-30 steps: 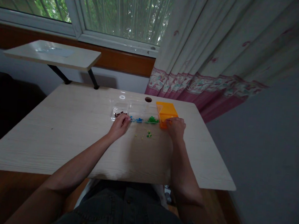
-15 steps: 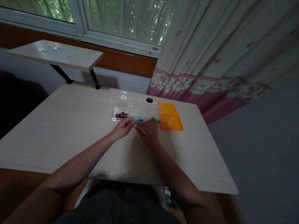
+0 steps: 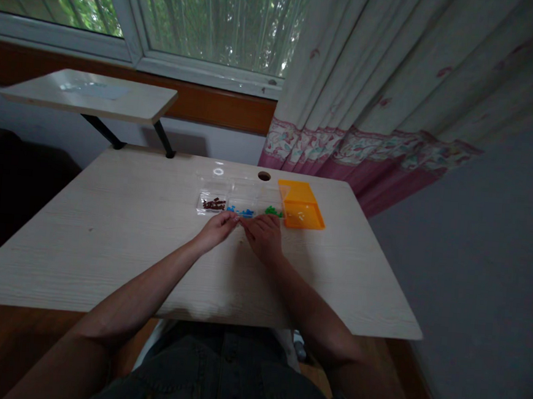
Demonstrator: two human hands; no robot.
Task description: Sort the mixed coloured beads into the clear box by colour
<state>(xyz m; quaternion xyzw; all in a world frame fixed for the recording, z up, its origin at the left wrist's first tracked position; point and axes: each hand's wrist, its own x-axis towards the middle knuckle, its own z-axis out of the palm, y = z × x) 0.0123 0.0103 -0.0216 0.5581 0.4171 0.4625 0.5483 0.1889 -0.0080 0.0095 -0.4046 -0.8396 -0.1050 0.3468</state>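
Above the table, just in front of a clear plastic box, my left hand [image 3: 217, 229] is closed in a pinch. My right hand [image 3: 264, 236] meets it from the other side, its fingers bent and close to the left fingertips. Whatever lies between the fingertips is too small to make out. The clear box [image 3: 198, 201] has compartments with small dark red pieces [image 3: 213, 204], blue pieces [image 3: 246, 212] and green pieces [image 3: 273, 211]. Beside it, an opened orange case [image 3: 300, 192] has a few small pale pieces [image 3: 301, 216] in its near half.
The light wooden table [image 3: 129, 238] has a round cable hole [image 3: 264, 176] near its back edge. At the back left a raised shelf [image 3: 130, 106] stands on black legs. A curtain [image 3: 347, 107] hangs behind the right side, by a window.
My right fingers have closed in on the left fingertips, and the pale bit seen between the hands earlier no longer shows. The whole view has shifted slightly.
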